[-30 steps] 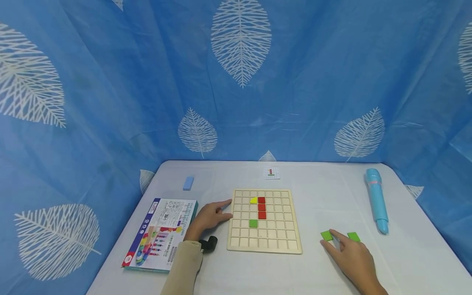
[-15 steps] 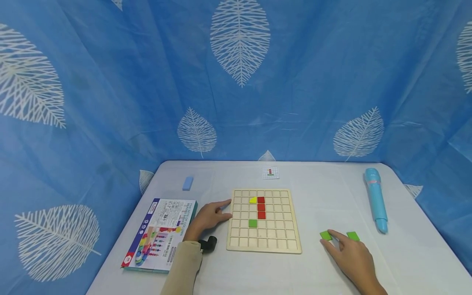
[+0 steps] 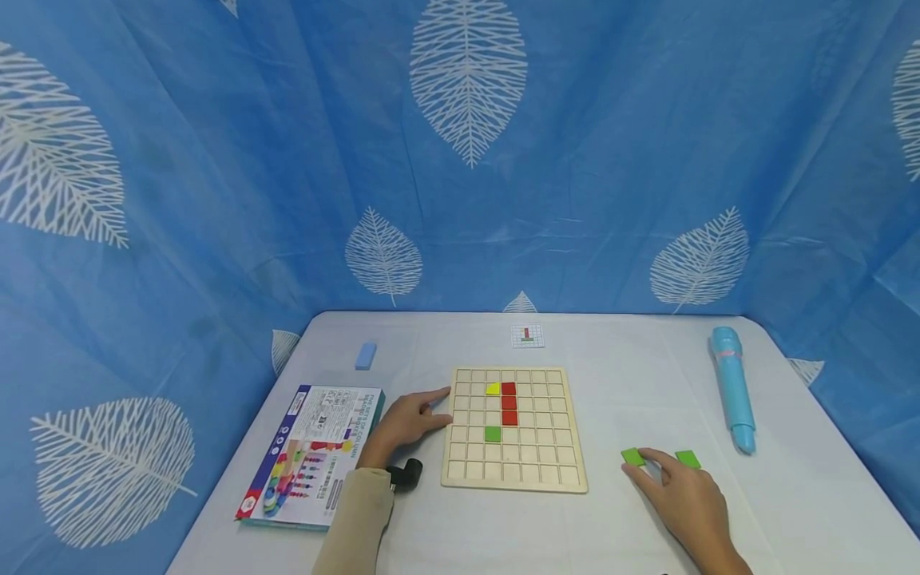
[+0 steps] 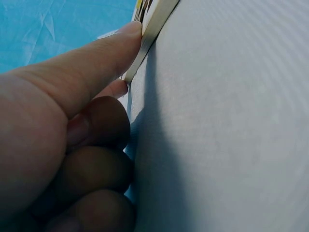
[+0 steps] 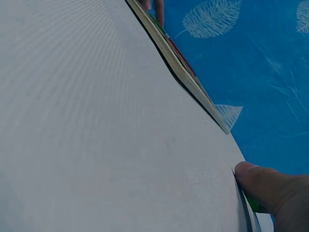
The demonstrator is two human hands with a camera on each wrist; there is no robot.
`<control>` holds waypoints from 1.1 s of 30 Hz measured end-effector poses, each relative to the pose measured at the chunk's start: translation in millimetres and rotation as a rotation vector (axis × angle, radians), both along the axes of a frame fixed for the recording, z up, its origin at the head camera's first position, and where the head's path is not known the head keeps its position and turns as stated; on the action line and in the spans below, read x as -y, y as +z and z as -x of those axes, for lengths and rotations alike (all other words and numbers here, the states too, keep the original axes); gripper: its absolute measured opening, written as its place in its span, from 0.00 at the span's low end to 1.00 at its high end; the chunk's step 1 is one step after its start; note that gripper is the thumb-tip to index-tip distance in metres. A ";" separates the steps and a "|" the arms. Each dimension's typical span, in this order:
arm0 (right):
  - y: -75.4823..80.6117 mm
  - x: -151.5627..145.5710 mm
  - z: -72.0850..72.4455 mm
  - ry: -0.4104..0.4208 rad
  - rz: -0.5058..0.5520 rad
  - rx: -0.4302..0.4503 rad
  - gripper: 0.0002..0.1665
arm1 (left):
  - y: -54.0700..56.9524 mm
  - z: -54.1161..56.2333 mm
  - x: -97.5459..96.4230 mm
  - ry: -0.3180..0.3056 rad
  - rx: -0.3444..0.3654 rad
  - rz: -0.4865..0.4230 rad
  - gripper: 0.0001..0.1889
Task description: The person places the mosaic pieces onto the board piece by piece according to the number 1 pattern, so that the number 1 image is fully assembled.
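Observation:
A square wooden grid board [image 3: 457, 471] lies mid-table with three red tiles [image 3: 509, 403], a yellow triangle tile [image 3: 493, 390] and a green tile [image 3: 492, 434] in its cells. My left hand [image 3: 408, 419] touches the board's left edge with thumb and index fingertip. In the left wrist view the thumb [image 4: 91, 67] presses the board's side [image 4: 157, 21], and the other fingers curl below. To the right, my right hand [image 3: 686, 499] pinches a loose green tile [image 3: 632, 457] between thumb and index finger. Another green tile [image 3: 688, 459] lies beside its knuckles.
A small pattern card [image 3: 528, 335] lies behind the board. At the left are a boxed toy set [image 3: 316, 447] and a light blue block [image 3: 366, 356]. A turquoise microphone-shaped object [image 3: 732, 391] lies far right. Blue leaf-patterned cloth [image 3: 575, 160] hangs behind the table.
My right hand has shifted very slightly left with the pinched green tile. My left hand stays at the board's edge.

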State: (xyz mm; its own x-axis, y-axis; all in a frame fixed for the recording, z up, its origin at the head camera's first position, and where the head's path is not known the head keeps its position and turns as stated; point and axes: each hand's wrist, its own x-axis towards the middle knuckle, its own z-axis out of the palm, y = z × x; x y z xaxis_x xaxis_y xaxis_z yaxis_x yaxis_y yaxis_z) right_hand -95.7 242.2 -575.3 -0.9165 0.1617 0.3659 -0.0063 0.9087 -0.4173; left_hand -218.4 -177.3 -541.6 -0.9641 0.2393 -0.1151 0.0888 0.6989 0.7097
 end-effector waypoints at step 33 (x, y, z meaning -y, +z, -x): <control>2.8 0.3 1.2 0.064 0.087 -0.155 0.19 | -1.0 1.2 1.3 -0.007 0.002 0.006 0.33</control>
State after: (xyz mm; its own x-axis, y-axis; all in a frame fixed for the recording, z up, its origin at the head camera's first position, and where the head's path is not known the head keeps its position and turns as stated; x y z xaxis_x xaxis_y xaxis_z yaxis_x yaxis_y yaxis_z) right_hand -96.9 242.0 -572.5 -0.8598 0.1423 0.4904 -0.1327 0.8651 -0.4838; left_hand -219.6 -178.6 -542.6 -0.9620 0.2456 -0.1190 0.0921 0.7027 0.7055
